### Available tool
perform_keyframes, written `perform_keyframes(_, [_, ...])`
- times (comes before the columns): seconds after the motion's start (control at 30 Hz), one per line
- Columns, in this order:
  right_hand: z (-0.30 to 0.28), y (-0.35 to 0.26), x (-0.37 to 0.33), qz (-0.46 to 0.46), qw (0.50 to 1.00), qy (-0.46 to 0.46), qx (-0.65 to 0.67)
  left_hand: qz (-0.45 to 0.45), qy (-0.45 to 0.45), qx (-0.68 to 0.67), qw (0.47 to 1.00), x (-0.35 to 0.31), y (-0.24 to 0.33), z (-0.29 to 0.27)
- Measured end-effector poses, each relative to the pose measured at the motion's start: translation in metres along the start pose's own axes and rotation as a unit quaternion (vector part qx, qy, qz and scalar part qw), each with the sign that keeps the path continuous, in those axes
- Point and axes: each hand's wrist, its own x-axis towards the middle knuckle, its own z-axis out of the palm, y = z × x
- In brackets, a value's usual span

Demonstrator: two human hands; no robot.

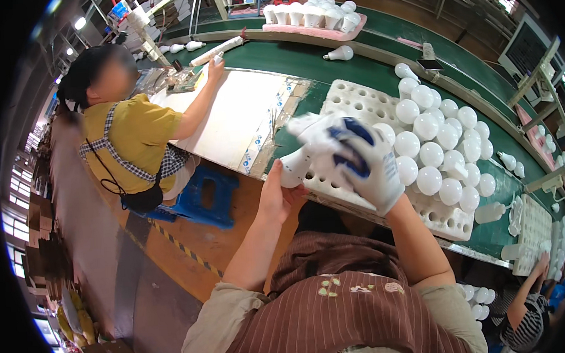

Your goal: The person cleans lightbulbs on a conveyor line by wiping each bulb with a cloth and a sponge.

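A white, cone-bodied light bulb (pixel 295 168) is held upright-tilted by the bare left hand (pixel 274 199), its fingers closed around the lower part, over the table's near edge. Against its upper end a crumpled white cloth (pixel 313 134) is gripped by the white-and-navy gloved right hand (pixel 375 172), whose fingers are curled; their exact closure cannot be told. Just right, a white foam tray with round holes (pixel 464 229) is set along the near edge, its right part covered by round white bulbs (pixel 426 127). The green table (pixel 283 55) is exposed as a strip between tray and a flat white sheet (pixel 211 126) at left. Farther off, a single white bulb (pixel 340 53) is laid sideways. At left, a blue plastic stool (pixel 211 195) is occupied by a yellow-shirted co-worker (pixel 132 129); the floor (pixel 162 314) is marked with striped tape (pixel 183 247).
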Motion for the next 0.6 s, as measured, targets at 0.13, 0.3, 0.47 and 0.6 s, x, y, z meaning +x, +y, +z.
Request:
perform_keyframes(0.13, [0.008, -0.012, 0.006, -0.17, 0.969, -0.089, -0.155, 0.146, -0.132, 0.07, 0.978, 0.003, -0.018, 0.051])
perform_keyframes(0.3, [-0.007, -0.001, 0.013, -0.063, 0.977, -0.137, -0.15, 0.162, -0.126, 0.128, 0.97, 0.009, -0.017, 0.06])
perform_keyframes(0.47, [-0.012, 0.015, 0.012, 0.151, 0.969, -0.15, 0.125, 0.288, -0.179, 0.347, 0.874, 0.008, -0.004, 0.061])
perform_keyframes(0.6, [-0.025, 0.052, 0.002, 0.239, 0.904, -0.107, 0.337, 0.276, -0.226, 0.355, 0.864, -0.002, 0.004, 0.075])
